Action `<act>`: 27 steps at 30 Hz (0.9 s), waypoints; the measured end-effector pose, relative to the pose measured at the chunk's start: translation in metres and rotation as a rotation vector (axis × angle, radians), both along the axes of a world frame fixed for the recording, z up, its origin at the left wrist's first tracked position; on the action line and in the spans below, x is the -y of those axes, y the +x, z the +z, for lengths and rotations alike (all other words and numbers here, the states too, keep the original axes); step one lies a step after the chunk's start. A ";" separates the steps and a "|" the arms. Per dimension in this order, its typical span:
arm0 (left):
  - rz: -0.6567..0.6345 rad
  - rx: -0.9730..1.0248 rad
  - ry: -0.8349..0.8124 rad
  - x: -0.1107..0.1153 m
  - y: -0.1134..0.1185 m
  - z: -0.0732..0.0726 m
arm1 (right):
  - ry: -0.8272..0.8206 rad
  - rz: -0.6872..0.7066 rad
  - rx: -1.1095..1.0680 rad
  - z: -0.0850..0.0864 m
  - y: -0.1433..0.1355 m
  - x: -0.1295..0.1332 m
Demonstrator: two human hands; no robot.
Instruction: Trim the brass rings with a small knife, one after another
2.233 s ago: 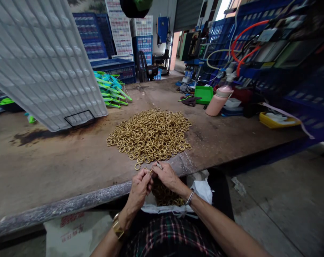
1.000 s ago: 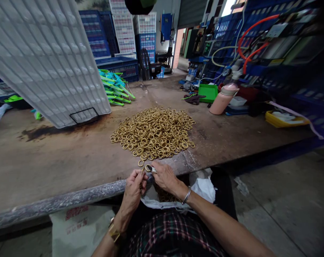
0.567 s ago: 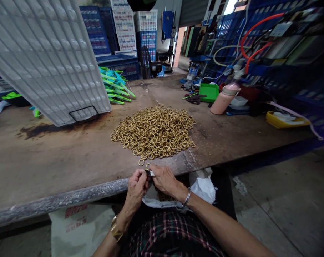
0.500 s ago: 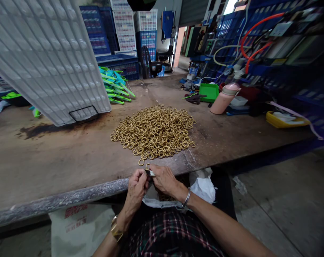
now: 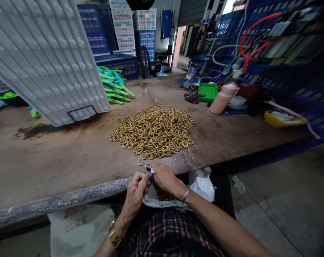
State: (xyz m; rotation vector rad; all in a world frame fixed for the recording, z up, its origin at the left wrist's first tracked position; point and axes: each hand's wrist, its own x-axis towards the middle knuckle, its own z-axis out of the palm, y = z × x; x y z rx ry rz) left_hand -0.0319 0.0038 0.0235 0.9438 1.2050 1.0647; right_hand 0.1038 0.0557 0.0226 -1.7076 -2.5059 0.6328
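Ring in grip: only a yellowish sliver of a ring (image 5: 146,173) shows beyond the left hand (image 5: 135,190); the rest is covered.
Small tool: mostly hidden by the right hand (image 5: 166,177); the small tool (image 5: 149,169) shows a dark tip and a pale part, too little to tell its kind.
White bag: below the tabletop edge, the open white bag (image 5: 168,204) is partly covered by hands and forearm; its gold-brown contents (image 5: 164,196) sit in shadow, hard to make out.
Ribbed panel: the pale ribbed panel (image 5: 49,60) is cut off at left and top.
Tabletop: brown and worn, the tabletop (image 5: 60,160) has a dark stain near the panel.
Ring heap: a broad heap of gold-coloured rings (image 5: 153,132) lies mid-tabletop beyond the hands; a loose ring (image 5: 140,162) lies just before it.
Right side: a green tray (image 5: 208,92) stands near a pink bottle (image 5: 222,100).
Room: blue crates (image 5: 91,30) and white crates (image 5: 121,23) are stacked behind; the floor (image 5: 279,189) is grey.
Left fingers: pinched together on the ring.
Right fingers: clamped round the tool, its tip near the left fingers.
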 end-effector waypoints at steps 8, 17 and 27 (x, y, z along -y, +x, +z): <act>0.144 0.391 -0.151 -0.001 -0.004 0.001 | 0.162 0.004 -0.119 -0.012 -0.001 -0.008; 0.199 0.629 -0.249 -0.009 -0.005 -0.007 | 0.317 0.038 -0.093 -0.042 -0.001 -0.024; 0.264 0.589 -0.216 -0.011 0.001 -0.015 | 0.179 -0.091 -0.258 -0.052 0.008 -0.036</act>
